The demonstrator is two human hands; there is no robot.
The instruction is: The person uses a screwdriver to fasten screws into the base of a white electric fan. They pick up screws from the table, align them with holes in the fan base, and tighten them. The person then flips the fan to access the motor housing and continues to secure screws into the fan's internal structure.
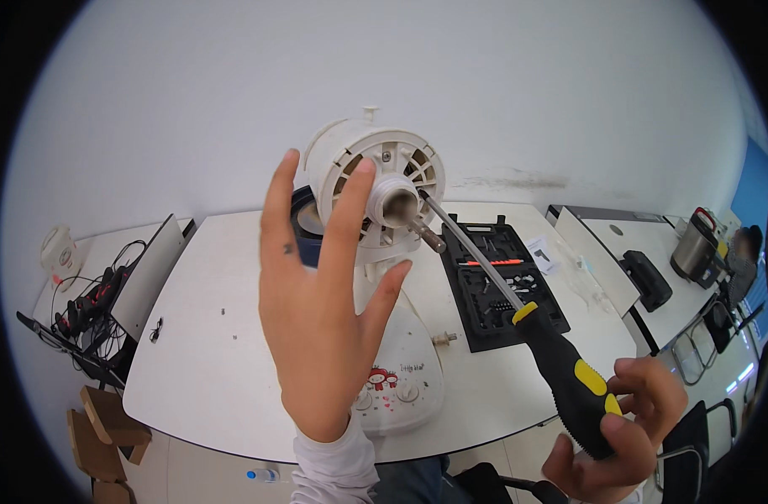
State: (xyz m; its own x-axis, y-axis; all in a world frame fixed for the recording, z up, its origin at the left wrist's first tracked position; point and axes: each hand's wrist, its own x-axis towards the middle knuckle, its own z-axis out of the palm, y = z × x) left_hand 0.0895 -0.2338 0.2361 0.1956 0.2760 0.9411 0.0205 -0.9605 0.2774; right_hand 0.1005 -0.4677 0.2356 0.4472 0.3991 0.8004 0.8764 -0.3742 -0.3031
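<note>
A white electric fan's motor housing (323,164) stands upright on its post, without blades, its round slotted front toward me. A metal shaft (431,238) sticks out of its central collar. The fan's white base (413,357) carries knobs and a red cartoon print. My left hand (321,311) is open, fingers spread in front of the housing; whether the fingertips touch it I cannot tell. My right hand (623,445) grips the black and yellow handle of a long screwdriver (560,370). Its tip reaches the housing front, just right of the collar.
Behind the fan, on the white table (207,336), lies an open black tool case (476,332) with bits and a red tool. A small metal-ended part (444,338) lies beside the base. Tangled cables (90,315) fill the left side. A person (744,256) is at far right.
</note>
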